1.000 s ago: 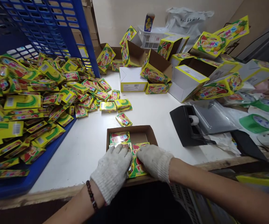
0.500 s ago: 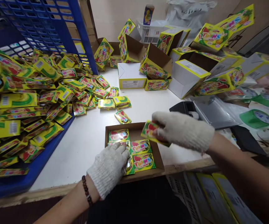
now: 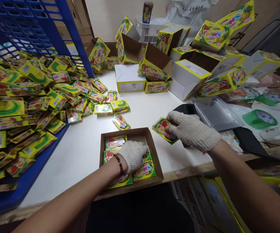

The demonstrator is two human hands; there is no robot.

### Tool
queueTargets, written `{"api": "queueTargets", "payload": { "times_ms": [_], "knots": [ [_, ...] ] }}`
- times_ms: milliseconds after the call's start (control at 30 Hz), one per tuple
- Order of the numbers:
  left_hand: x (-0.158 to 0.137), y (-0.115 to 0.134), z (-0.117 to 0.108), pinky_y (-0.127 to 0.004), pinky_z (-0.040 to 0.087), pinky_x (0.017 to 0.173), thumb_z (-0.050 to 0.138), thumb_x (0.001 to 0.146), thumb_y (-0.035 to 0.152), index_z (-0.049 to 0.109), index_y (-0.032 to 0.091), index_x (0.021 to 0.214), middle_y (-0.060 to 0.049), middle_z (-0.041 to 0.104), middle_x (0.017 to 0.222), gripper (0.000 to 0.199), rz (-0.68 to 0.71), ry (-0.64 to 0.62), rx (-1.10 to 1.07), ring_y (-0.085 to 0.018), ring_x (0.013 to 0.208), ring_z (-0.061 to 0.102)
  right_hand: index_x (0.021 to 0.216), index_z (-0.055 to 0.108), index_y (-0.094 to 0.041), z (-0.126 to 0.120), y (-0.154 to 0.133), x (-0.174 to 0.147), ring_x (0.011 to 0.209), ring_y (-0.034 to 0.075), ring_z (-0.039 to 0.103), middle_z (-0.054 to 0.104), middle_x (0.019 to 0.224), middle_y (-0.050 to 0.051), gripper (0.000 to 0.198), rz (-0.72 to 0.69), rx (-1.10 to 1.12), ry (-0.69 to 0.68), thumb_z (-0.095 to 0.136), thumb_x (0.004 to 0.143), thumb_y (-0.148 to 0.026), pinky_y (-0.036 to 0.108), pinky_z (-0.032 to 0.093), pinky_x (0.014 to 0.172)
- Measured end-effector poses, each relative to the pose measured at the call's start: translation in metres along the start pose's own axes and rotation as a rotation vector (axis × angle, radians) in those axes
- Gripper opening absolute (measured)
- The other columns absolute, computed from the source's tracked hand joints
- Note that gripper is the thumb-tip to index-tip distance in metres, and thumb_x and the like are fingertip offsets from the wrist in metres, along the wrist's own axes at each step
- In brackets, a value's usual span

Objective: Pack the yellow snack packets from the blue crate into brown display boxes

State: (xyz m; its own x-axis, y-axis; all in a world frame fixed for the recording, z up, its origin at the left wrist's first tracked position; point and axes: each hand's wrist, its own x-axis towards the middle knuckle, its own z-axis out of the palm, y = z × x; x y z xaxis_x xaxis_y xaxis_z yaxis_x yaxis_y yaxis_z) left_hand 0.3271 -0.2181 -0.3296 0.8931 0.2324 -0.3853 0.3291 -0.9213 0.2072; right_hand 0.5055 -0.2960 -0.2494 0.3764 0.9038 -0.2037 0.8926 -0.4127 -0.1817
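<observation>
A shallow brown-lined open carton (image 3: 158,165) sits at the table's front edge, with flat yellow-green packs marked "TWINS" (image 3: 143,170) laid inside. My left hand (image 3: 133,156), in a white knit glove, reaches into the carton over these packs. Its fingers are bent downward, and what lies under them is hidden. To the right of the carton, my gloved right hand (image 3: 190,131) is closed on the edge of a small watermelon-printed candy box (image 3: 165,130), held tilted above the table. One loose candy box (image 3: 121,122) lies just behind the carton.
A blue plastic crate (image 3: 78,42) on the left spills a heap of small candy boxes (image 3: 38,103). Behind stand several open display cartons (image 3: 156,64). Toward the right are a black device (image 3: 185,110), a clear plastic tray (image 3: 215,111) and green tape (image 3: 258,119).
My left hand has shifted from the left packs toward the right side inside the carton, its fingers now bent. My right hand has drawn the candy box away from the carton to the right.
</observation>
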Motion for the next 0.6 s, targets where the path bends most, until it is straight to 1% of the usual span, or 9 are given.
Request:
{"api": "queueTargets", "payload": {
  "times_ms": [67,167,200,267,333,367,433,533,600],
  "knots": [
    [-0.003,0.003,0.004,-0.040,0.050,0.071,0.053,0.075,0.019,0.064,0.019,0.098,-0.010,0.067,0.097,0.025,-0.010,0.040,0.025,-0.028,0.086,0.066,0.101,0.059,-0.019,0.003,-0.005,0.004,0.078,0.017,0.062,0.069,0.088,0.005,0.018,-0.111,0.135,0.067,0.050,0.086,-0.022,0.024,0.040,0.066],
    [-0.006,0.008,0.009,-0.043,0.050,0.076,0.052,0.073,0.015,0.062,0.017,0.101,-0.011,0.066,0.098,0.030,-0.002,0.107,0.060,-0.029,0.089,0.065,0.107,0.057,-0.019,0.014,-0.024,0.014,0.089,0.015,0.062,0.068,0.100,0.004,0.026,-0.363,0.286,0.127,0.050,0.083,-0.012,0.024,0.044,0.079],
    [-0.006,0.010,0.009,-0.044,0.050,0.075,0.053,0.073,0.015,0.062,0.016,0.103,-0.012,0.066,0.099,0.031,0.005,0.096,0.066,-0.030,0.089,0.065,0.108,0.057,-0.018,0.017,-0.032,0.018,0.092,0.016,0.062,0.068,0.104,0.005,0.028,-0.440,0.274,0.112,0.050,0.082,-0.011,0.025,0.044,0.081],
    [-0.006,0.014,0.010,-0.044,0.051,0.069,0.054,0.074,0.017,0.061,0.014,0.107,-0.014,0.066,0.100,0.035,0.006,0.047,0.071,-0.031,0.086,0.065,0.112,0.058,-0.019,0.022,-0.047,0.023,0.095,0.020,0.063,0.068,0.108,0.008,0.029,-0.546,0.146,0.027,0.050,0.084,-0.012,0.028,0.046,0.082],
    [-0.008,0.019,0.012,-0.044,0.051,0.067,0.054,0.076,0.020,0.060,0.013,0.111,-0.016,0.066,0.102,0.036,-0.002,0.019,0.079,-0.032,0.086,0.065,0.113,0.059,-0.018,0.024,-0.062,0.026,0.094,0.024,0.065,0.069,0.106,0.012,0.028,-0.551,-0.051,-0.098,0.051,0.086,-0.016,0.033,0.049,0.079],
    [-0.010,0.021,0.014,-0.044,0.051,0.069,0.054,0.078,0.021,0.060,0.013,0.113,-0.017,0.066,0.104,0.037,-0.009,0.028,0.090,-0.032,0.088,0.065,0.112,0.060,-0.017,0.025,-0.070,0.027,0.093,0.026,0.067,0.070,0.103,0.014,0.027,-0.522,-0.143,-0.150,0.051,0.087,-0.017,0.034,0.050,0.077],
    [-0.012,0.027,0.021,-0.047,0.050,0.081,0.054,0.081,0.023,0.059,0.011,0.119,-0.020,0.064,0.113,0.040,-0.023,0.072,0.134,-0.033,0.101,0.062,0.107,0.063,-0.013,0.025,-0.084,0.029,0.091,0.029,0.068,0.071,0.097,0.017,0.024,-0.452,-0.271,-0.219,0.054,0.085,-0.015,0.037,0.052,0.075],
    [-0.012,0.034,0.037,-0.048,0.044,0.096,0.057,0.081,0.022,0.057,0.010,0.126,-0.021,0.060,0.124,0.046,-0.020,0.151,0.178,-0.035,0.118,0.053,0.099,0.067,-0.009,0.030,-0.099,0.032,0.088,0.032,0.070,0.072,0.091,0.018,0.020,-0.393,-0.319,-0.258,0.059,0.080,-0.013,0.040,0.055,0.072],
    [-0.007,0.036,0.047,-0.048,0.043,0.097,0.058,0.081,0.022,0.058,0.011,0.126,-0.021,0.060,0.124,0.046,-0.032,0.216,0.135,-0.035,0.119,0.053,0.097,0.068,-0.009,0.034,-0.105,0.032,0.087,0.033,0.071,0.073,0.090,0.019,0.020,-0.369,-0.316,-0.276,0.060,0.080,-0.013,0.041,0.056,0.070]
  ]
}}
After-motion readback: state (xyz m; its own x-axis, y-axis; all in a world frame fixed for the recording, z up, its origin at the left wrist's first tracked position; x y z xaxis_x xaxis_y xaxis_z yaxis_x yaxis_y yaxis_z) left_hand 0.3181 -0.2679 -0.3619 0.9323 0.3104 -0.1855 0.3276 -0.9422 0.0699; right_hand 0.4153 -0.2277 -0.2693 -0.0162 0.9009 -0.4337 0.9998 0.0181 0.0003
